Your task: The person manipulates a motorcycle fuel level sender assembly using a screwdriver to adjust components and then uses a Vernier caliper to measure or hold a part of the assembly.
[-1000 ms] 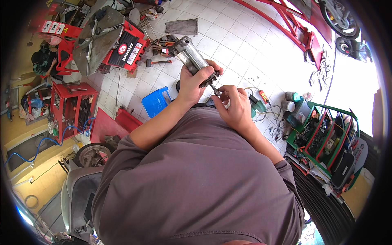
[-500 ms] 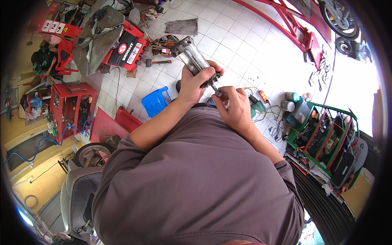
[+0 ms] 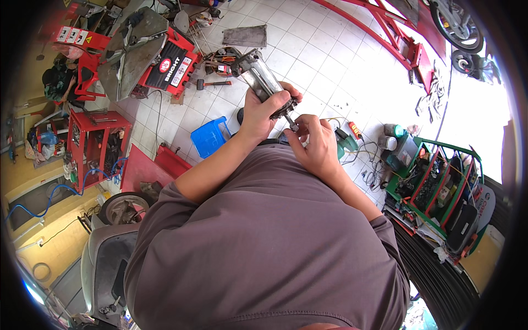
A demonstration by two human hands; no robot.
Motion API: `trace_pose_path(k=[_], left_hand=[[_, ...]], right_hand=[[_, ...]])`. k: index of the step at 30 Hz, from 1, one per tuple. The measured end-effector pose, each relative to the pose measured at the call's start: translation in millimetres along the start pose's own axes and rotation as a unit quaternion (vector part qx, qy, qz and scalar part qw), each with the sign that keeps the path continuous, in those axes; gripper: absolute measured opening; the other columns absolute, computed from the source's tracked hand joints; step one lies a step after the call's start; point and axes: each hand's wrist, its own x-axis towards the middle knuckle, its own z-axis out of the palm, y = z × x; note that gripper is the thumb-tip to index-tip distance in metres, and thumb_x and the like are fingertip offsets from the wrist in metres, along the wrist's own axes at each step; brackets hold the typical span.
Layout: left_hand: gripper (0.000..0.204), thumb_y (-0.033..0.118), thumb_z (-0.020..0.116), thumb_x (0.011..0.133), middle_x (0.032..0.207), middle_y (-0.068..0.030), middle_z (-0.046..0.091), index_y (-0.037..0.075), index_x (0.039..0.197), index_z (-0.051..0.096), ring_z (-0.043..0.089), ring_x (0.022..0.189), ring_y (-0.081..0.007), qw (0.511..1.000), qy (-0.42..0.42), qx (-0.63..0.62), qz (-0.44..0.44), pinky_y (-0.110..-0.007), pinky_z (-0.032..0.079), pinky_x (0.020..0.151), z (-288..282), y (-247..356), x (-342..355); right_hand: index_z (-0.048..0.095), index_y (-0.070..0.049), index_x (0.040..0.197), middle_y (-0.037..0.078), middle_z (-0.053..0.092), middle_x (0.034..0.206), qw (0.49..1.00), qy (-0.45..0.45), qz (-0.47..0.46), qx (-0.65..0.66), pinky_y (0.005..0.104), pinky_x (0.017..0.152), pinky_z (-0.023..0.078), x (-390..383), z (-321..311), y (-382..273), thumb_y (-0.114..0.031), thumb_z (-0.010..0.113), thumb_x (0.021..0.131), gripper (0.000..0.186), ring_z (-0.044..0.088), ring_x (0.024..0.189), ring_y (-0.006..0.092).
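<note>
My left hand (image 3: 262,114) wraps round a long silver metal part (image 3: 260,80), held tilted in front of my body. Its far end is dark and wider; the exact kind of part I cannot tell. A toothed or bolted dark piece (image 3: 286,108) sits at its near end, from which a thin shaft (image 3: 290,120) sticks out toward me. The thumb of my left hand lies along the body, with fingers curled at the far side. My right hand (image 3: 314,142) is closed, thumb and fingers pinching the tip of that shaft.
On the tiled floor lie a mallet (image 3: 214,83), a blue plastic bin (image 3: 209,138) and a flat grey mat (image 3: 245,36). A red tool cart (image 3: 100,144) stands left, a green rack (image 3: 434,187) right. Cables (image 3: 375,173) run near the rack. Another person (image 3: 60,80) is far left.
The fingers of my right hand have shifted slightly at the shaft's tip. My left hand and the metal part stay almost in the same place.
</note>
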Motion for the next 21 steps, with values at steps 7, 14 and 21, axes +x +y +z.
trace_pose_path(k=[7, 14, 21], left_hand=[[0.020, 0.008, 0.061, 0.085, 0.092, -0.0129, 0.064, 0.007, 0.099, 0.046, 0.064, 0.091, -0.0267, 1.000, 0.015, -0.002, -0.013, -0.040, 0.053, 0.082, -2, 1, -3], [0.021, 0.008, 0.061, 0.085, 0.091, -0.0136, 0.064, 0.007, 0.099, 0.045, 0.064, 0.090, -0.0271, 1.000, 0.012, -0.007, -0.002, -0.041, 0.053, 0.083, 0, 2, -4], [0.024, 0.008, 0.061, 0.085, 0.091, -0.0135, 0.063, 0.007, 0.101, 0.044, 0.064, 0.090, -0.0272, 1.000, 0.016, -0.005, -0.006, -0.041, 0.052, 0.083, -4, 5, -7]], right_hand=[[0.053, -0.005, 0.097, 0.004, 0.060, 0.064, 0.997, -0.031, -0.042, -0.051, 0.0312, 0.061, 0.040, 2, -1, 1, -0.015, 0.070, 0.080, 0.026, 0.057, 0.052, 0.0185], [0.056, -0.005, 0.097, 0.003, 0.059, 0.063, 1.000, -0.004, -0.006, -0.018, 0.0312, 0.061, 0.039, -3, 2, -2, -0.015, 0.070, 0.079, 0.025, 0.056, 0.052, 0.0174], [0.055, -0.005, 0.094, 0.003, 0.059, 0.062, 1.000, -0.007, -0.008, -0.011, 0.0313, 0.061, 0.038, 2, 2, -9, -0.014, 0.070, 0.079, 0.022, 0.056, 0.051, 0.0183]])
